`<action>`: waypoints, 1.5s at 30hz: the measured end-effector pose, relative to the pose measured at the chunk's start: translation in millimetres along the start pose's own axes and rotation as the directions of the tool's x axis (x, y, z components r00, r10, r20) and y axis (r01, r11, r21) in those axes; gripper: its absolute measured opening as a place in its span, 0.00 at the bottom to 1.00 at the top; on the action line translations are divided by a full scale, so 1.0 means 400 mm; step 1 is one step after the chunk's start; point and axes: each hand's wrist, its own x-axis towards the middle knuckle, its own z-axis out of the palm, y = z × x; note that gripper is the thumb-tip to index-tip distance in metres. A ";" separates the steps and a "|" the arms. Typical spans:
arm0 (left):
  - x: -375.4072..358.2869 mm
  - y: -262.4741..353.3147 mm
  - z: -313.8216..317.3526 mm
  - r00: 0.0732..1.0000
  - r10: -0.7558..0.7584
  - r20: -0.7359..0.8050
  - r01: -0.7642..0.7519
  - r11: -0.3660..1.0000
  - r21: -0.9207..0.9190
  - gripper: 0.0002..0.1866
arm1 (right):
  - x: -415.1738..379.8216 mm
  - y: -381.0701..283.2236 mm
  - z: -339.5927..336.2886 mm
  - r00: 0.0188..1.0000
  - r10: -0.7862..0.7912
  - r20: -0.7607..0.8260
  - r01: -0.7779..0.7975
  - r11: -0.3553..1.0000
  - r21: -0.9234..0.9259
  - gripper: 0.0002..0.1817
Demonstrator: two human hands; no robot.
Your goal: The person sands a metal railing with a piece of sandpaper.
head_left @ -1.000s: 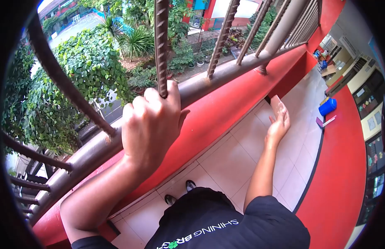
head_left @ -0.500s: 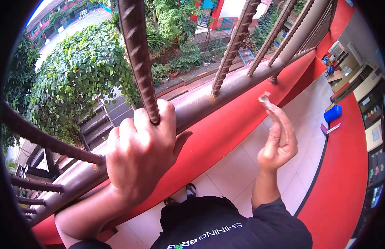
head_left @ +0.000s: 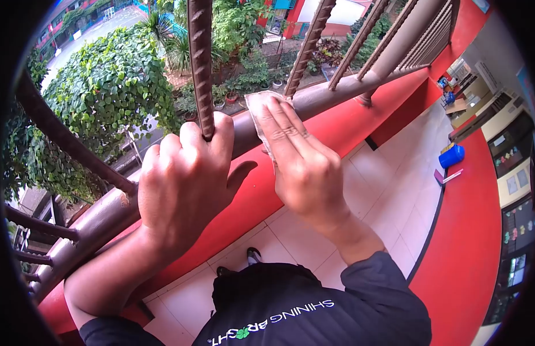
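Observation:
My left hand (head_left: pixel 181 179) is closed over the thick brown rail (head_left: pixel 109 210), its fingers curled at the foot of a twisted upright bar (head_left: pixel 200 69) and its thumb sticking out to the right. Just right of it, my right hand (head_left: pixel 307 167) lies over the same rail. Its straight fingers press a thin pale sheet (head_left: pixel 257 106), creased and rough-edged, against the rail beside another upright bar (head_left: pixel 308 49). The thumb and the underside of the sheet are hidden.
Below the rail runs a red ledge (head_left: pixel 238 216), with a tiled walkway (head_left: pixel 388 190) beyond it. A blue container (head_left: pixel 452 155) stands by the red wall base (head_left: pixel 463 230) at right. Leafy plants (head_left: pixel 100 104) and steps lie outside the railing.
My right hand has moved left from the air over the walkway onto the rail, bringing the sheet down against it. My left hand keeps its hold; the view has shifted slightly.

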 end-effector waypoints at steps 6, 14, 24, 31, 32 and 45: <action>0.003 -0.001 -0.001 1.000 -0.004 -0.005 0.004 1.000 -0.011 0.32 | -0.019 0.200 -0.093 0.930 -0.331 0.163 0.360 0.909 -0.208 0.21; 0.000 0.006 0.002 0.999 -0.026 0.036 0.024 0.999 0.039 0.36 | -0.108 0.195 -0.187 0.980 0.107 -0.166 -0.115 0.993 -0.039 0.17; -0.005 -0.007 0.015 0.998 0.012 -0.055 -0.012 1.000 -0.004 0.33 | 0.124 -0.016 -0.049 0.942 0.107 0.317 -0.149 0.982 0.111 0.15; -0.002 -0.004 -0.004 0.999 -0.018 0.030 0.019 0.999 -0.032 0.27 | 0.074 -0.053 -0.062 0.989 0.040 0.145 -0.053 0.995 0.087 0.14; -0.002 -0.002 0.001 0.999 -0.026 0.035 0.028 0.998 -0.053 0.29 | 0.082 -0.055 -0.055 0.972 0.131 0.195 -0.154 0.982 0.111 0.16; -0.004 -0.001 -0.003 0.999 -0.033 0.028 0.033 0.999 0.001 0.33 | 0.083 0.132 -0.077 0.976 0.115 0.183 -0.152 0.968 0.201 0.14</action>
